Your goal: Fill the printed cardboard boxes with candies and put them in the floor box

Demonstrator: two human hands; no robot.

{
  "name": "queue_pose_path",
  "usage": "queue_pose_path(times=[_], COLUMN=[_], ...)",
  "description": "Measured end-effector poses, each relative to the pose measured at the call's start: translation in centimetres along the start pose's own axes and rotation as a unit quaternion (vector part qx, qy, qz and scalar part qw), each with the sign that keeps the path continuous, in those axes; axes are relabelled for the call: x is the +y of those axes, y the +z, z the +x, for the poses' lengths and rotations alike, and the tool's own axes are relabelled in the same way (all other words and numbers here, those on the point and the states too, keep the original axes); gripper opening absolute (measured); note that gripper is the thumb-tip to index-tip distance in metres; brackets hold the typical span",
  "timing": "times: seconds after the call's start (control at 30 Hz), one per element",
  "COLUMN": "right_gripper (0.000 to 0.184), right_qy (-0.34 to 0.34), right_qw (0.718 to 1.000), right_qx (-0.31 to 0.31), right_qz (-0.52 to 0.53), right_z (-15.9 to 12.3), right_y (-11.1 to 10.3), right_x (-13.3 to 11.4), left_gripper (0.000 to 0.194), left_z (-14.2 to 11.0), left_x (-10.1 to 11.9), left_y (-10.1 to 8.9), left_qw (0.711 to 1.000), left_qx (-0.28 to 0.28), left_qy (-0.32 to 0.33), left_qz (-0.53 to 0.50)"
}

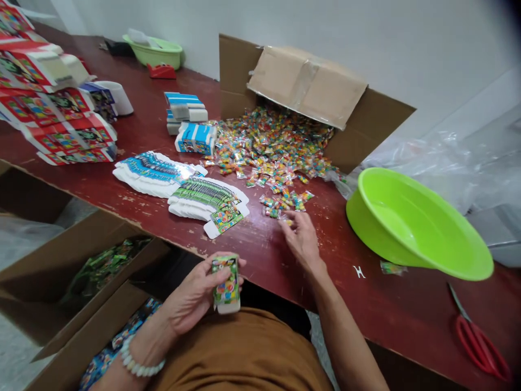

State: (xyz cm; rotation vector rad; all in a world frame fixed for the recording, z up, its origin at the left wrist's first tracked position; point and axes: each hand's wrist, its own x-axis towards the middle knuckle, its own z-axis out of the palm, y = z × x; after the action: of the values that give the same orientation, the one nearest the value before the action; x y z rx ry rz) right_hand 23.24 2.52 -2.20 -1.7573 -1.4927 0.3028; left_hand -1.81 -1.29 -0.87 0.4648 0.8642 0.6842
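My left hand (199, 290) is closed around a small green printed candy box (226, 285), held upright above my lap with its white bottom flap showing. At the near edge of the loose candies, my right hand (303, 241) reaches over the table, thumb and fingers apart around a small wrapped candy packet (289, 222). Whether it grips that packet is unclear. Several more colourful candy packets (280, 203) lie just beyond its fingertips. To the left, flat green boxes (203, 198) are fanned out in a row, beside a similar row of flat blue boxes (154, 171).
A cardboard carton (307, 84) lies tipped, candies spilling out. A lime-green basin (419, 222) and red-handled scissors (476, 336) are on the right. Blue boxes (195, 138) and stacked red boxes (69, 130) stand left. An open carton (36, 277) sits below the table edge.
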Motion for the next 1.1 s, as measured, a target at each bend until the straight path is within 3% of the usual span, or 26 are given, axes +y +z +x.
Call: queue_pose_path(times=[0.1,0.17,0.23,0.3,0.37,0.53,0.7,0.8,0.9,1.0,1.07,1.1], right_gripper=[0.032,0.027,0.026,0.028,0.032,0.026,0.018,0.013,0.008,0.017,0.026,0.032], right_qy=[0.06,0.062,0.048,0.038,0.036,-0.014,-0.176,-0.217,-0.136,0.026,0.095,0.117], right_qw=[0.988,0.985,0.992,0.998,0.991,0.95,0.962,0.945,0.932,0.905,0.879,0.857], right_qx=[0.007,-0.015,-0.028,-0.045,-0.081,-0.202,-0.166,-0.223,-0.271,-0.232,-0.213,-0.232], right_qz=[-0.145,-0.161,-0.114,-0.015,0.098,0.237,0.128,0.102,0.198,0.355,0.417,0.444], right_z=[0.4,0.3,0.1,-0.2,-0.9,-3.6,-4.1,-3.8,-3.6,-3.2,-3.0,-3.1], right_y=[-1.2,-1.2,-0.9,-0.4,0.2,0.9,1.1,1.2,1.5,1.5,1.6,1.7], right_x=[3.6,4.7,4.7,3.6,1.7,-4.2,-6.6,-7.1,-7.6,-7.6,-7.3,-7.1], left_gripper=[0.042,0.042,0.044,0.044,0.041,0.039,0.036,0.028,0.027,0.037,0.049,0.053], left_z=[-0.9,-1.3,-1.7,-2.1,-2.4,-2.1,-1.4,-1.2,-0.9,-0.6,-0.4,-0.4], left_x=[-0.1,0.6,1.7,2.7,3.1,2.3,1.9,1.9,1.7,1.6,1.5,1.4], left_y=[-2.4,-4.3,-6.0,-7.3,-8.0,-6.7,-3.8,-2.5,-1.7,-1.0,-0.6,-0.4], left_qw=[0.997,0.982,0.94,0.883,0.865,0.947,0.942,0.932,0.936,0.968,0.983,0.987], left_qx=[-0.011,-0.01,-0.03,-0.076,-0.111,-0.052,-0.076,-0.08,-0.082,-0.054,-0.024,-0.013], left_qy=[-0.008,0.016,0.01,-0.036,-0.067,0.02,0.071,0.091,0.112,0.111,0.096,0.093], left_qz=[0.071,0.187,0.34,0.461,0.484,0.316,0.319,0.343,0.323,0.219,0.152,0.133])
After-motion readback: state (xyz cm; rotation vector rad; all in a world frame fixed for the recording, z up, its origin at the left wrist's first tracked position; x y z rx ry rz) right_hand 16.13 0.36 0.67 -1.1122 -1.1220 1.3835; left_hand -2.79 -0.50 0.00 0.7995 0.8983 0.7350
